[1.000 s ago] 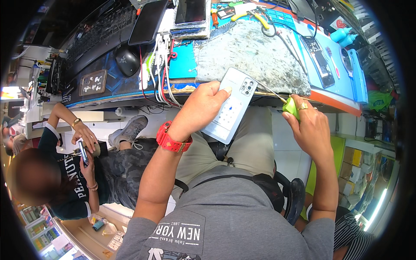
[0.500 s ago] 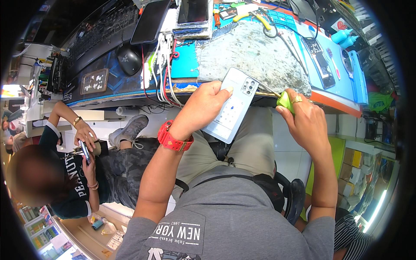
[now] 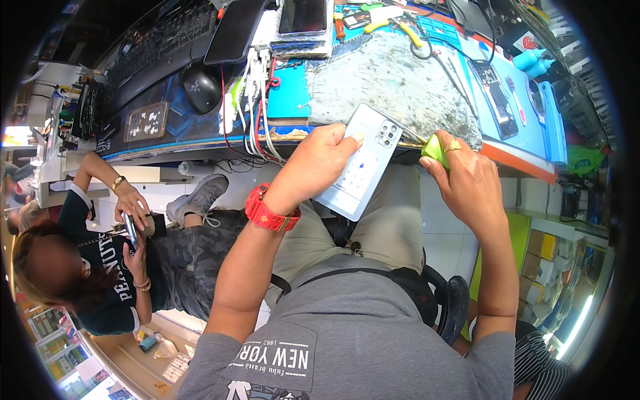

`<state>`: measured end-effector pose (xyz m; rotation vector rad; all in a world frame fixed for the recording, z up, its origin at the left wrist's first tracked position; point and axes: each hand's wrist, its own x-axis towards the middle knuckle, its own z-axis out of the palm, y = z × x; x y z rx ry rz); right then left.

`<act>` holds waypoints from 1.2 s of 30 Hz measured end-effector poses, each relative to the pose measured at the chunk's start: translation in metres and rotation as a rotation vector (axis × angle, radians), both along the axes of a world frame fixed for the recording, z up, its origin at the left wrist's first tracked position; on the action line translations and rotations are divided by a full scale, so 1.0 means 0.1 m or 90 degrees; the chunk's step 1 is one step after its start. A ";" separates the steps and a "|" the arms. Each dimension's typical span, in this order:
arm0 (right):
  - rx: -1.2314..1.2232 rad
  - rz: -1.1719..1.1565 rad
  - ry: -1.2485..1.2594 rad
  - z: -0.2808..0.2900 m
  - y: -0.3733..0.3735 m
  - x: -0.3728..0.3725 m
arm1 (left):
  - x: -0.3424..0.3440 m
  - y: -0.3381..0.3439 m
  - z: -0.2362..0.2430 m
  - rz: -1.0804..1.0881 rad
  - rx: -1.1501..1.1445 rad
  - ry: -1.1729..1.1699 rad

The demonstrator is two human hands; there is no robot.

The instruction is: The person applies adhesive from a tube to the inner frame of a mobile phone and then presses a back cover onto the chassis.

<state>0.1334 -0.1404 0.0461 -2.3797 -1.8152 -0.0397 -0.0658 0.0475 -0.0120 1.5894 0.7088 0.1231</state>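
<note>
A silver-white phone, back side up, is tilted in front of the bench edge. My left hand is closed round its left side, the thumb lying on the back near the camera lenses. In my right hand is a tool with a bright green handle and a thin metal shaft. It looks like a screwdriver, but I cannot make out its exact kind. The shaft points left to the phone's upper right edge beside the lenses; whether its tip touches is too small to tell. My fingers and thumb pinch the green handle.
A stained grey work mat covers the bench beyond the phone. Yellow-handled pliers, tweezers and an opened phone lie there. White cables hang over the edge. At left sits another person holding a phone.
The phone and my left hand have shifted very slightly right. The green handle has moved a little left and up, closer to the phone. Both hands keep their hold.
</note>
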 end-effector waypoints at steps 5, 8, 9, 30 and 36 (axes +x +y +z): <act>-0.002 -0.002 -0.008 0.00 0.03 -0.01 | -0.01 0.00 0.02 -0.008 0.009 0.008; 0.005 -0.002 -0.016 -0.01 0.04 0.03 | -0.01 0.01 -0.01 -0.006 0.009 0.013; 0.010 0.002 -0.015 -0.01 0.04 0.07 | -0.01 0.00 0.01 -0.001 -0.004 0.003; 0.003 0.010 0.016 0.00 0.06 0.00 | -0.01 0.02 -0.02 0.000 -0.002 0.014; -0.002 0.004 0.007 -0.01 0.06 -0.01 | -0.01 0.02 -0.04 -0.003 0.006 0.016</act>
